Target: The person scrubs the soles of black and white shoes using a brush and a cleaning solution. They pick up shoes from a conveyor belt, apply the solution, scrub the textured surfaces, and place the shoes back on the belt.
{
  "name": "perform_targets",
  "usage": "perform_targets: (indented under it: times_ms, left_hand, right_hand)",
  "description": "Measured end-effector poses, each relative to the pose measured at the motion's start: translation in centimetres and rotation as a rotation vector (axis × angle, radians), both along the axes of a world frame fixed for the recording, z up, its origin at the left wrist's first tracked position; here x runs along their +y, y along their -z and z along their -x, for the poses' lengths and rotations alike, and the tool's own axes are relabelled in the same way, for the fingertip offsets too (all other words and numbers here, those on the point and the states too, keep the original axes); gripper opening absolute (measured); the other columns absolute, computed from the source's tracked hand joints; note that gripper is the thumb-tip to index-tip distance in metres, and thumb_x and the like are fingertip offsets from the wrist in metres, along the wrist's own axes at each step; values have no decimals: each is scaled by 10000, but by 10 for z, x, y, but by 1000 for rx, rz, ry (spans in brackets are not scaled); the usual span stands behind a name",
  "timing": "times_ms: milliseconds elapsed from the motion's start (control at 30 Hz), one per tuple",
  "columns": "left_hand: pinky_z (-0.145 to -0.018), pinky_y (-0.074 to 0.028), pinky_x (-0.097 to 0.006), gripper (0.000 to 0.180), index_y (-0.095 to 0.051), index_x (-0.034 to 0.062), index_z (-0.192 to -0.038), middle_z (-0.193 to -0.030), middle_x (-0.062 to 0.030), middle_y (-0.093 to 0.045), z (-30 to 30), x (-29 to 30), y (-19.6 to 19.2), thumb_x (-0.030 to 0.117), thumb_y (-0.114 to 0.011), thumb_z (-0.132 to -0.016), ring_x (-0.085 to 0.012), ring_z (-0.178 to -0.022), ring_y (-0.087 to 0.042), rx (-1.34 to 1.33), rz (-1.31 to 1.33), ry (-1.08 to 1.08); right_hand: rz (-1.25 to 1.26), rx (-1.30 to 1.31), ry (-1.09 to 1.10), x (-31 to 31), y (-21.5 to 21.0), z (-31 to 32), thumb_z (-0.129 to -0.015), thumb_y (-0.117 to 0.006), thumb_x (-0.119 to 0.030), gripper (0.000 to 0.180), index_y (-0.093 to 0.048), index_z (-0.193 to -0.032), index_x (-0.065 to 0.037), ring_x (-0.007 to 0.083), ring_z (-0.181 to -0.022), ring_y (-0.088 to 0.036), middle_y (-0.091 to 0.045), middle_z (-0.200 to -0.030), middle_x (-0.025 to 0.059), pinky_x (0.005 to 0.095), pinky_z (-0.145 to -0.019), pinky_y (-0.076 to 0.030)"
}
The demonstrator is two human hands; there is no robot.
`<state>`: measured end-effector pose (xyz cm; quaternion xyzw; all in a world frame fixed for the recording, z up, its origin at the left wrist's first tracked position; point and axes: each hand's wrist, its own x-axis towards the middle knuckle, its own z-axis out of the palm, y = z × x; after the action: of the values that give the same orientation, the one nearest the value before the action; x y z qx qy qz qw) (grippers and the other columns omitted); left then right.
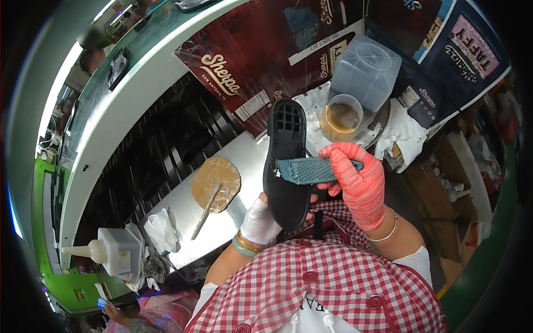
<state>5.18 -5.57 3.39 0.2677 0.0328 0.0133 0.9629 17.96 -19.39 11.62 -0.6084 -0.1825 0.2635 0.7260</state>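
Sole (291, 202): black, held above the near edge of the tabletop (251, 166)
Left hand (260, 223): gripping its near end
Right hand (360, 186): pinching a teal tool (308, 171), tip over it
Disc (210, 173): on the tabletop, under a stick (204, 215)

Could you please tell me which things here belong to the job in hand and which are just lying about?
In use, judging by the hands:
black shoe sole, in the left hand
blue-green textured tool, in the right hand

Apparently just lying about:
brown disc with a stick across it
nozzle bottle
clear container
cup
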Motion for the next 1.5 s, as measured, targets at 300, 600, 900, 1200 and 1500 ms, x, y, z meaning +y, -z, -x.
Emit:
perform_targets:
  times_ms: [300, 600, 900, 1200, 1500]
  left_hand:
    - [-884, -490, -482, 768, -353, 82, -1359, -1304, -144, -462, -1, 0, 11, 598, -525, -816, -299, -1157, -497, 62, 23, -125]
    - [-1007, -369, -404, 674, -412, 83, -1319, -1294, -127, -489, 3, 0, 13, 606, -310, -906, -250, -1168, -486, 191, 100, -244]
    - [-534, -473, -316, 652, -508, 76, -1206, -961, -144, -630, 24, 22, 29, 610, -279, -909, -271, -715, -617, 271, 175, -56]
    - [-337, -416, -278, 593, -565, 70, -1072, -801, -147, -652, 58, 70, 56, 576, -298, -920, -276, -458, -588, 445, -86, 104]
    - [-604, -495, -303, 453, -576, 75, -1078, -899, -92, -657, 73, 109, 60, 463, -393, -933, -175, -705, -617, 412, -378, 65]
  right_hand:
    - [109, 81, -113, -4, 2, 17, -915, -544, -178, 200, -636, -956, -5, 85, -598, -607, -639, -755, 59, 187, -504, -465]
    - [163, -23, -337, -3, 11, 22, -892, -566, -137, 178, -639, -957, 12, 92, -639, -612, -640, -777, 57, 207, -563, -497]
    - [306, -70, -703, 37, 3, 10, -899, -548, -204, 256, -623, -1011, 14, 81, -566, -566, -639, -771, 46, 217, -514, -467]
    - [369, 60, -866, 95, 21, 27, -836, -627, -255, 285, -646, -954, 4, 71, -510, -530, -608, -705, 38, 196, -484, -409]
    - [416, -36, -935, 119, 32, 16, -829, -621, -229, 241, -671, -916, -11, 62, -532, -531, -628, -744, 30, 196, -499, -403]
